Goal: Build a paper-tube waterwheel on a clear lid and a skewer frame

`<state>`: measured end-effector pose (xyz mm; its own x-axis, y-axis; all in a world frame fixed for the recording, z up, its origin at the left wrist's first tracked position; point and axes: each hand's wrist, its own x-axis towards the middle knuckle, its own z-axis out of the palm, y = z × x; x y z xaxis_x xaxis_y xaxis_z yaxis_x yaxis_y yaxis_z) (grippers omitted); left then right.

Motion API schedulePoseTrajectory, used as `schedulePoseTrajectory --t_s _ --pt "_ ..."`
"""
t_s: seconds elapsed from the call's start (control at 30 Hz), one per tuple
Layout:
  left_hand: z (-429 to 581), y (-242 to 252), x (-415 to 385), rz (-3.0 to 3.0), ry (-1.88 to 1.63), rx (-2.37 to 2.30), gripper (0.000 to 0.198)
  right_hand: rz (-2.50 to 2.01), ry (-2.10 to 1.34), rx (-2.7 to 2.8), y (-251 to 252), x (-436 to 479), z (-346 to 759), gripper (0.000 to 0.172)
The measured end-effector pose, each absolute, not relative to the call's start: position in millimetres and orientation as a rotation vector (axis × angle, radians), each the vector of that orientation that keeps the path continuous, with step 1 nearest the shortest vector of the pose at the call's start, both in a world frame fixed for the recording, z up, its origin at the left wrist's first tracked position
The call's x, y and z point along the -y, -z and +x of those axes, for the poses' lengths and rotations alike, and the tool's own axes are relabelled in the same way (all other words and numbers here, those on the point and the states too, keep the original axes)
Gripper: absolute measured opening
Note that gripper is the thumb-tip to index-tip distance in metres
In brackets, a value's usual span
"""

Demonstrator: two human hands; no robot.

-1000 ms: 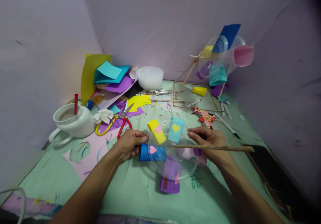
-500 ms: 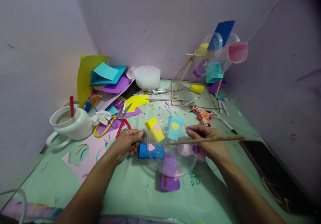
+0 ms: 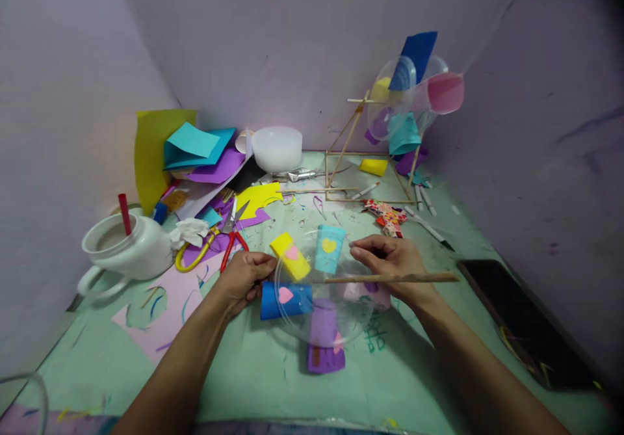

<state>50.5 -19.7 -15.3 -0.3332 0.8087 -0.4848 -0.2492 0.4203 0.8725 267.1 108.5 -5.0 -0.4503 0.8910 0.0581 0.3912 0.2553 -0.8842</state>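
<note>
A clear plastic disc (image 3: 324, 321) lies on the green table with coloured paper cups fixed round it: blue (image 3: 285, 300), yellow (image 3: 290, 255), teal (image 3: 328, 248), purple (image 3: 325, 335) and a pale pink one (image 3: 366, 294). My left hand (image 3: 244, 277) is closed on the disc's left edge beside the blue cup. My right hand (image 3: 392, 263) is curled over the disc's right side, and a wooden stick (image 3: 390, 279) runs from the disc's middle out across that hand to the right. Whether the fingers grip the stick or the disc is unclear.
A stick frame carrying a similar cup wheel (image 3: 407, 100) stands at the back right. Red scissors (image 3: 232, 232), a white bowl (image 3: 275, 148), stacked coloured paper (image 3: 195, 145), a white pot (image 3: 121, 250) and markers (image 3: 422, 197) lie around. A dark tablet (image 3: 521, 318) rests at the right.
The view has swung so everything sits a little further left. The stick's far end has dipped back to level. Both hands keep their places on the disc.
</note>
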Motion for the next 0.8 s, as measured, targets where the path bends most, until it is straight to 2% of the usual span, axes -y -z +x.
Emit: schedulePoseTrajectory --t_s 0.3,0.6,0.8 --pt "51.8 16.2 19.9 0.509 -1.236 -1.581 0.016 -1.148 -1.135 2.043 4.7 -109.1 265.0 0.015" --pt "50.7 18.9 21.4 0.501 -1.218 -1.561 0.021 -1.277 -1.104 2.037 0.6 -112.0 266.8 0.026" --pt "51.1 18.5 21.7 0.508 -1.243 -1.554 0.026 -1.275 -1.150 2.006 6.6 -112.6 264.6 0.024"
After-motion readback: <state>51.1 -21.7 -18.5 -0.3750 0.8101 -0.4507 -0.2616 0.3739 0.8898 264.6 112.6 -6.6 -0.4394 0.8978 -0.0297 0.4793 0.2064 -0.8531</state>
